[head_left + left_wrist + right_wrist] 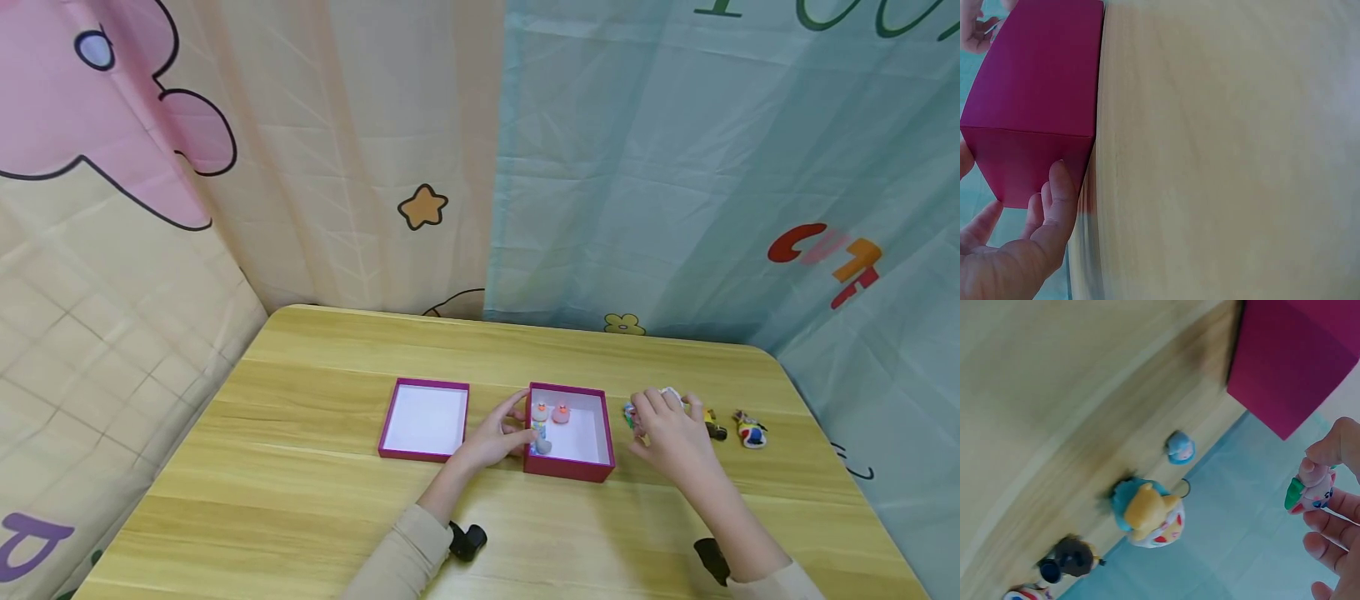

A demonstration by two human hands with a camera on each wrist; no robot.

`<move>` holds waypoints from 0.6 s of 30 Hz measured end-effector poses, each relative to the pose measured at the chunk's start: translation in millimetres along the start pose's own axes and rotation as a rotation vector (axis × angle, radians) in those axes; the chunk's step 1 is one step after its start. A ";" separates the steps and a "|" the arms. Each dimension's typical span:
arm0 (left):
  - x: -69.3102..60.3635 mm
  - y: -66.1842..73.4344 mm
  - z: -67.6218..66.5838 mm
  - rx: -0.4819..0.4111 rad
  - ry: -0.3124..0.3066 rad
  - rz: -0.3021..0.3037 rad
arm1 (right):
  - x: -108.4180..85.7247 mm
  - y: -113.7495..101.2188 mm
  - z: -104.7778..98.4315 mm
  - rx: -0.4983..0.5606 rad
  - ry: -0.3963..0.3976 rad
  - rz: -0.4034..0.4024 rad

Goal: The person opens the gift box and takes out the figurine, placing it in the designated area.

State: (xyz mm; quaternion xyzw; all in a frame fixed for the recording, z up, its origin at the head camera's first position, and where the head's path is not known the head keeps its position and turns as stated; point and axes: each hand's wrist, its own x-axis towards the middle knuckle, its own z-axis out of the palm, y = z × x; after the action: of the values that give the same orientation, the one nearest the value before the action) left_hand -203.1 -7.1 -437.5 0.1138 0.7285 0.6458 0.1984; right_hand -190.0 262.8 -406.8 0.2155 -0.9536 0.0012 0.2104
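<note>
Magenta box [567,469] stands between the left hand [491,439], gripping it, and figurine-pinching right hand [672,435].

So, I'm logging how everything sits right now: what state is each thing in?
Box: uncovered, partly filled
Lid: off, inside facing up
Pink duck figure: inside box
Grey figure: inside box
Pink-and-green figure: held, outside box
Small blue figure: loose on table
Yellow-eared figure: loose on table
Left grip: holding box's left side
Right grip: pinching pink-and-green figure
</note>
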 end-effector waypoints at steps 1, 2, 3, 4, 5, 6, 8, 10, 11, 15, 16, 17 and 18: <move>0.0 -0.3 -0.1 0.000 0.001 0.000 | -1.9 0.8 0.8 -0.001 -0.012 0.003; 0.0 -0.5 -0.2 0.001 0.000 0.000 | -3.7 1.5 1.6 -0.002 -0.022 0.006; 0.0 -0.6 -0.3 0.000 -0.001 -0.002 | -5.4 2.4 2.3 -0.001 -0.031 0.008; 0.0 -0.8 -0.2 0.000 0.000 -0.002 | -7.0 3.1 3.1 0.000 -0.046 0.013; 0.3 -1.5 -0.1 0.002 0.002 0.000 | -8.7 4.0 4.1 -0.001 -0.057 0.015; 2.8 -5.6 0.0 0.003 0.005 -0.001 | -10.2 4.8 4.9 -0.002 -0.071 0.018; 7.9 -13.9 0.0 0.011 0.012 -0.004 | -13.1 6.3 6.8 -0.001 -0.097 0.022; 13.0 -22.2 0.0 0.019 0.021 -0.007 | -15.8 7.9 9.3 0.000 -0.126 0.026; 15.7 -26.4 -0.1 0.022 0.023 -0.009 | -17.0 8.7 10.7 -0.002 -0.137 0.026; 17.4 -29.6 -0.5 0.017 0.020 -0.009 | -20.0 10.9 16.0 -0.006 -0.188 0.033; 17.4 -29.7 -0.5 0.016 0.019 -0.009 | -20.4 11.3 17.3 -0.010 -0.203 0.035; 17.3 -29.6 -0.4 0.015 0.018 -0.007 | -20.6 11.5 18.3 -0.010 -0.219 0.038; 17.1 -29.4 -0.2 0.016 0.018 -0.005 | -20.9 11.5 19.1 -0.010 -0.237 0.039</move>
State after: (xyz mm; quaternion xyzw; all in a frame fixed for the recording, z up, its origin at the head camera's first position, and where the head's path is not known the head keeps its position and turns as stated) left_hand -215.9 -4.2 -468.9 0.1077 0.7357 0.6404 0.1926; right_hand -185.3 279.9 -431.6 0.1946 -0.9757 -0.0249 0.0974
